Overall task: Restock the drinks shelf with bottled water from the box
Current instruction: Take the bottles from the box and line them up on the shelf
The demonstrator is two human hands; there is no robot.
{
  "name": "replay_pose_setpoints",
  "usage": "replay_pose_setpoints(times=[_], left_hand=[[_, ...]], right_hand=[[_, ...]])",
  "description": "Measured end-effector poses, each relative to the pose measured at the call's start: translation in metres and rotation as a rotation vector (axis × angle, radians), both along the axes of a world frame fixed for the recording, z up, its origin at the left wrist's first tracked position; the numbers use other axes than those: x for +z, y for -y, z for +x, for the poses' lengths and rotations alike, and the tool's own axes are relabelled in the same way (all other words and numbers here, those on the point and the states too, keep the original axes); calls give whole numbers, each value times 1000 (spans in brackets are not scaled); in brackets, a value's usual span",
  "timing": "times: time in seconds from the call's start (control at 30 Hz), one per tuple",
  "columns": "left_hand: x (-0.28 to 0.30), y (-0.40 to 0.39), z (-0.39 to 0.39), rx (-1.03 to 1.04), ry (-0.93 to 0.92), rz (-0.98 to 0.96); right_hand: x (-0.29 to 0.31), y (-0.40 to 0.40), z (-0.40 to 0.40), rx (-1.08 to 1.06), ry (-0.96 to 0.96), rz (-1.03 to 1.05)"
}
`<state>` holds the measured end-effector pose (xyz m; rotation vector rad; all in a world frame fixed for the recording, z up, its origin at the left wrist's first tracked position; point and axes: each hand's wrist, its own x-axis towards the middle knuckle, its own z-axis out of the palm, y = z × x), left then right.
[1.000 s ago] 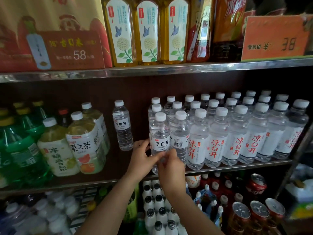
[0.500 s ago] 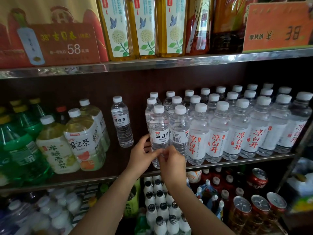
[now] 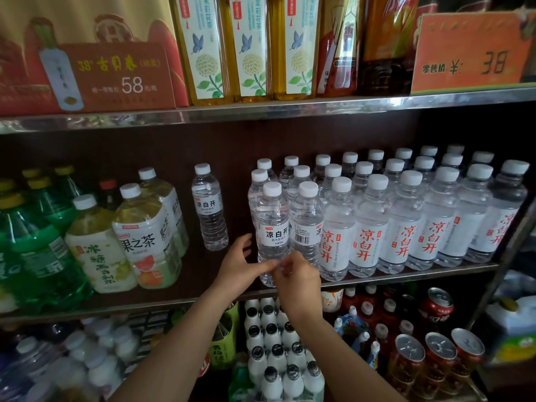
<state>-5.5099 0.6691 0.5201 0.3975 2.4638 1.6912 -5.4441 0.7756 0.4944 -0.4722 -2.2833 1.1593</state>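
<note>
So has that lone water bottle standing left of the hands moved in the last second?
No. The lone bottle keeps its spot between the tea bottles and the water row; only the camera shifted.

Green soda bottles [image 3: 34,250] stand at the far left, beside pale tea bottles [image 3: 142,236] with white caps. On the shelf above, jasmine tea bottles [image 3: 246,47] stand between a red price sign [image 3: 116,74] and an orange price card [image 3: 470,53]. Below, red cans [image 3: 438,355] sit near white-bodied bottles with dark caps [image 3: 278,358].

Open shelf gap between lone water bottle [image 3: 209,208] and packed water rows [image 3: 377,216].
</note>
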Motion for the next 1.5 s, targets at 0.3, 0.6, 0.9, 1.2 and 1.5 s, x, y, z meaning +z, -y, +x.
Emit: replay_pose_setpoints(times=[0.3, 0.6, 0.9, 1.2, 1.5], left_hand=[[10, 27, 27, -14, 63, -8], [-5, 59, 108, 36, 63, 58], [-76, 80, 187, 22, 212, 102], [-248, 110, 229, 76, 436, 80], [-506, 129, 242, 137, 518, -25]], right_hand=[[13, -8, 28, 109, 112, -124], [9, -7, 98, 172, 119, -463], [-46, 8, 172, 231, 222, -534], [-218, 27, 203, 239, 417, -567], [-483, 78, 226, 341, 581, -556]])
